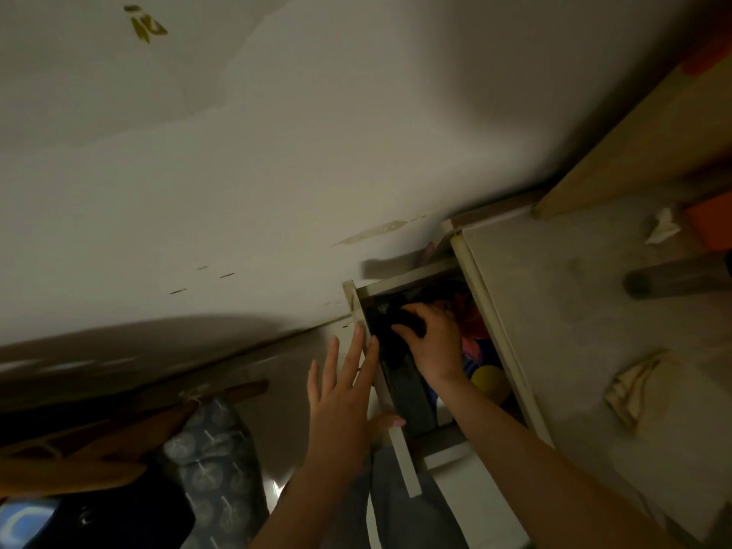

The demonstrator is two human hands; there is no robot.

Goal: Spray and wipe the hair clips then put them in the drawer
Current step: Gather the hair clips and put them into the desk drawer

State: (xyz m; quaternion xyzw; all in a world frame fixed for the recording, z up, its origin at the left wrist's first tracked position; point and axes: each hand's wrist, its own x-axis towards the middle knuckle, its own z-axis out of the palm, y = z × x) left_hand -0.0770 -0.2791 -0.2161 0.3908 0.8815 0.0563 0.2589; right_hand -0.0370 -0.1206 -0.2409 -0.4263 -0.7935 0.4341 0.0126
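Observation:
The cream drawer (400,449) stands pulled out from the cabinet, tilted in this view. My right hand (429,342) reaches down inside it, fingers closed around a dark hair clip (390,324) near the drawer's far corner. My left hand (344,384) lies flat against the outside of the drawer front, fingers spread, thumb hooked on the front's edge. Inside the drawer are several coloured items, among them a yellow ball (488,380) and something red (473,322). The scene is dim and the clip's shape is hard to make out.
The cabinet top (574,350) on the right carries a crumpled cloth (633,388), a dark cylinder (673,281), a scrap of tissue (661,227) and an orange object (711,223). A white wall (237,192) fills the upper view. Patterned fabric (210,465) lies at lower left.

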